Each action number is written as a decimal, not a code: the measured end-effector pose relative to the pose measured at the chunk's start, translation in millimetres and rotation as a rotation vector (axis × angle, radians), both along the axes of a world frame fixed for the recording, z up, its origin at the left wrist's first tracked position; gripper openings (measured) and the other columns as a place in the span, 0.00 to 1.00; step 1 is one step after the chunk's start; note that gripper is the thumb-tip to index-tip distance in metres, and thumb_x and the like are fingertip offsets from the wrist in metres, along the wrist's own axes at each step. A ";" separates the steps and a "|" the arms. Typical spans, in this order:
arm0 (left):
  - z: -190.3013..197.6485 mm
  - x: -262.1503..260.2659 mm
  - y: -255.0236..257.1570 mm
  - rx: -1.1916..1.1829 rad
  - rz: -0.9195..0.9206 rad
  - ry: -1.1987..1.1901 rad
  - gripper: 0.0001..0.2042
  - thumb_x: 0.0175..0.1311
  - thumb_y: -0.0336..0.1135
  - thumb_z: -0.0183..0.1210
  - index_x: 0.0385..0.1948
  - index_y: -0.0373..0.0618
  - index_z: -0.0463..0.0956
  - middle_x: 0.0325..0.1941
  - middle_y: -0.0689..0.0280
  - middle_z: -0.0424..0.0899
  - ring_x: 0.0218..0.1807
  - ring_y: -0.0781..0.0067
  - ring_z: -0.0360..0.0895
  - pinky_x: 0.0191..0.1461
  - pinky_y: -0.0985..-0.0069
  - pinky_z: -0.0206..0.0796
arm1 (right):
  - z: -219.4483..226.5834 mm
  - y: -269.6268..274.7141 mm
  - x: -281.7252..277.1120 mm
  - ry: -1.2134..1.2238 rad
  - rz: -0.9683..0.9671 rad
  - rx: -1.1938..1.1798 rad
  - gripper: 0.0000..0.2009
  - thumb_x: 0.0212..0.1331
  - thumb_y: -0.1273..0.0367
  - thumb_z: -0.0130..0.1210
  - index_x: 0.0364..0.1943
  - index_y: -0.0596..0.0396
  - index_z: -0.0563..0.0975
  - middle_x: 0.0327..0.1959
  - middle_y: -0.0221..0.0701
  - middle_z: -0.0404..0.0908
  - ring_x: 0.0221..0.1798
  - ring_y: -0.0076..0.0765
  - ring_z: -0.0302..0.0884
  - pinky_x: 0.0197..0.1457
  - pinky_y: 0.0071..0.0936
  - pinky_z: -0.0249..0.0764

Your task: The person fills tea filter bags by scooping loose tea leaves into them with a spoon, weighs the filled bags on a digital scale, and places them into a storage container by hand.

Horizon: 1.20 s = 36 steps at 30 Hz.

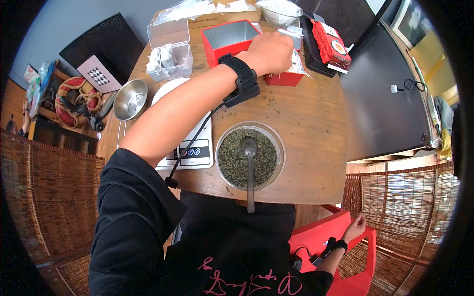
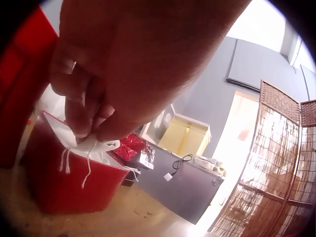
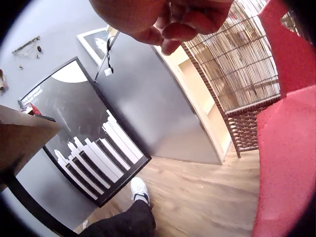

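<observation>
My left hand [image 1: 270, 52] reaches across the table over a small red box [image 1: 286, 79]. In the left wrist view its fingertips pinch a white drawstring pouch [image 2: 101, 145] at the box's opening. White strings hang over the box's front wall. Nearer to me stands a clear bowl [image 1: 283, 160] of dried green leaves [image 1: 229, 155], with a metal spoon [image 1: 250, 172] lying in it, handle toward me. My right hand [image 1: 354, 228] hangs beside the red chair [image 1: 316, 234], away from the table, its fingers loosely curled around nothing.
A taller red tin [image 1: 212, 52] with a silver inside adjoins the small box. Left are a clear lidded case [image 1: 185, 64] of white pouches, a kitchen scale [image 1: 202, 160] and a metal pan [image 1: 131, 100]. A red packet [image 1: 332, 47] lies at the back right.
</observation>
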<state>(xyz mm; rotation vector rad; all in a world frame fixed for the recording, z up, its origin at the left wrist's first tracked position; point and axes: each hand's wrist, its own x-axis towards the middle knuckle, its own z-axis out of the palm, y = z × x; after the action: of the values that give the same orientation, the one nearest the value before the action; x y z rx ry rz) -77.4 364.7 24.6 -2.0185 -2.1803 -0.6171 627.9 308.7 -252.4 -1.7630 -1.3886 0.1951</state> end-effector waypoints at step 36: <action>43.2 -17.4 -180.1 0.562 -0.002 -0.401 0.03 0.53 0.28 0.66 0.28 0.41 0.84 0.24 0.58 0.85 0.27 0.63 0.86 0.32 0.69 0.76 | 331.8 18.8 -565.9 -0.052 1.607 0.207 0.06 0.53 0.76 0.70 0.32 0.63 0.84 0.23 0.30 0.77 0.23 0.22 0.67 0.29 0.23 0.63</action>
<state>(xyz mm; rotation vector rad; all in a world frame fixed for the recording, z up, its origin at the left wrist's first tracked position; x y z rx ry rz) -94.8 184.6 67.8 -1.6961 -1.8683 -1.5420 62.1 327.4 79.4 -0.1307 -2.4205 0.7859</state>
